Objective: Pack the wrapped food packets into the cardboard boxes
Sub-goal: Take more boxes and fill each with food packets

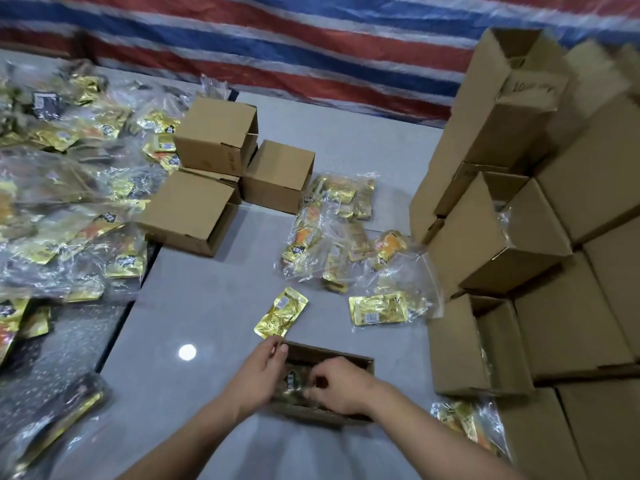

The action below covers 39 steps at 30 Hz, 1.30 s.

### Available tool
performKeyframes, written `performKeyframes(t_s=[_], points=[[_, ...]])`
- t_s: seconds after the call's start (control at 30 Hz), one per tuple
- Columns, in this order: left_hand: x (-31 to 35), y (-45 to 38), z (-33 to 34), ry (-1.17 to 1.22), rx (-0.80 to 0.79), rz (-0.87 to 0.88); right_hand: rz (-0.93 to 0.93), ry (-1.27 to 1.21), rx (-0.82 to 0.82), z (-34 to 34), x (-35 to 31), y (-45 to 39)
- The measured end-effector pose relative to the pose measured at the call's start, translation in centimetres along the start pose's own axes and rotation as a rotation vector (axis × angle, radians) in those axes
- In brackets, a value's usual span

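Centrally, near the lower edge of the view, a small open cardboard box (360, 367) sits on the grey floor (214, 278), and both hands work inside it. The left hand (261, 370) curls over the box's left rim, fingers bent down along the inner wall. The right hand (337, 384) reaches in from the right with fingertips pinching a wrapped packet (292, 381) that lies inside the box. Just beyond the far rim, a single gold packet (281, 317) lies flat on the floor, nearly touching the left hand's fingers. Further right, a loose group of bagged packets (341, 237) spreads across the floor, ending close to the stacked boxes (519, 202) that form a wall along the right edge. A large heap of bagged packets (69, 202) occupies the left side, its border running along a dark floor strip. Three closed boxes (221, 174) stand clustered beyond the working area, between the heap and the loose group. Bare floor lies between the open box and these three boxes, and also to the left of the open box. A striped tarpaulin (311, 53) closes off the far side.
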<state>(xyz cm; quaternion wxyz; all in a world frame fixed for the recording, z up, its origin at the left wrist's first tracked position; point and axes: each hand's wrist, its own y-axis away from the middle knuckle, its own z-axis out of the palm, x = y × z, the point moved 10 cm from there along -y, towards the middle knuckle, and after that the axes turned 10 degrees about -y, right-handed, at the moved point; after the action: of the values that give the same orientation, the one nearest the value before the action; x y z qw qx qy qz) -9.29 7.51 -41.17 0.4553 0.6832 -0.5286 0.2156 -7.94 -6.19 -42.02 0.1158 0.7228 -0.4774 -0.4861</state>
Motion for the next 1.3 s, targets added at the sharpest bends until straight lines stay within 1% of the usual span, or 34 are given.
performKeyframes(t_s=[0.07, 0.13, 0.17, 0.2, 0.3, 0.33, 0.37, 0.47, 0.53, 0.6, 0.7, 0.77, 0.8, 0.87, 0.93, 1.0, 1.07, 1.1, 1.13, 1.17, 1.2, 1.23, 1.27, 1.3], points=[[0.1, 0.3, 0.0, 0.001, 0.013, -0.005, 0.114, 0.131, -0.148, 1.8, 1.3, -0.7], [-0.1, 0.4, 0.1, -0.002, 0.025, -0.022, 0.223, 0.153, -0.341, 4.6, 2.7, -1.4], [-0.4, 0.5, 0.2, -0.003, 0.029, -0.04, 0.262, 0.146, -0.412, 5.8, 3.2, -1.7], [-0.5, 0.6, 0.3, -0.007, 0.025, -0.056, 0.289, 0.137, -0.447, 6.6, 3.4, -1.8], [-0.6, 0.7, 0.6, 0.002, 0.001, -0.06, 0.338, 0.121, -0.452, 6.8, 3.7, -1.8], [-0.5, 0.7, 0.5, -0.004, 0.005, -0.059, 0.348, 0.114, -0.436, 6.5, 3.7, -1.9], [-0.3, 0.6, 0.4, -0.014, 0.018, -0.05, 0.352, 0.112, -0.38, 5.6, 3.7, -2.1], [0.1, 0.3, 0.3, -0.022, 0.035, -0.042, 0.299, 0.057, -0.122, 2.0, 2.5, -2.4], [0.3, 0.3, 0.9, -0.05, 0.02, -0.039, 0.263, -0.032, -0.02, 1.0, 2.0, -2.2], [0.4, 0.2, 1.6, -0.064, -0.007, -0.057, 0.262, -0.08, -0.015, 0.9, 1.9, -1.9], [1.0, 0.5, 1.8, -0.058, -0.002, -0.044, 0.303, -0.063, -0.061, 1.6, 2.4, -1.8], [1.6, 0.5, 1.7, -0.066, -0.005, -0.051, 0.298, -0.08, -0.083, 1.3, 2.3, -1.6], [1.3, 0.8, 1.7, -0.071, 0.001, -0.07, 0.272, -0.081, -0.098, 1.3, 1.8, -1.1], [1.4, 0.6, 1.2, -0.073, 0.045, -0.104, 0.183, -0.08, -0.057, -0.2, 1.0, -0.4], [1.6, 0.3, 0.6, -0.072, 0.087, -0.15, 0.1, -0.153, 0.058, -2.6, 0.4, 1.1], [2.1, -0.6, 0.2, -0.075, 0.102, -0.166, 0.058, -0.284, 0.206, -5.5, 0.5, 2.7], [3.1, -1.5, 0.3, -0.079, 0.103, -0.133, 0.023, -0.414, 0.366, -8.2, 1.2, 4.0], [4.0, -2.1, 0.5, -0.097, 0.09, -0.102, 0.005, -0.433, 0.462, -9.6, 1.6, 4.4], [4.8, -2.5, 0.9, -0.132, 0.061, -0.064, 0.005, -0.388, 0.539, -10.6, 2.0, 4.8], [5.6, -3.0, 1.6, -0.185, 0.031, -0.014, 0.005, -0.285, 0.577, -11.1, 2.4, 4.8], [5.9, -3.3, 2.2, -0.248, 0.012, 0.031, 0.025, -0.145, 0.557, -10.8, 2.6, 4.6], [6.1, -3.7, 2.7, -0.303, 0.003, 0.051, 0.054, -0.018, 0.499, -9.9, 3.3, 4.0], [6.1, -4.1, 2.8, -0.34, 0.01, 0.05, 0.094, 0.032, 0.444, -8.9, 4.1, 3.6], [6.0, -4.4, 3.0, -0.365, 0.02, 0.048, 0.121, 0.03, 0.419, -8.2, 5.0, 3.4]])
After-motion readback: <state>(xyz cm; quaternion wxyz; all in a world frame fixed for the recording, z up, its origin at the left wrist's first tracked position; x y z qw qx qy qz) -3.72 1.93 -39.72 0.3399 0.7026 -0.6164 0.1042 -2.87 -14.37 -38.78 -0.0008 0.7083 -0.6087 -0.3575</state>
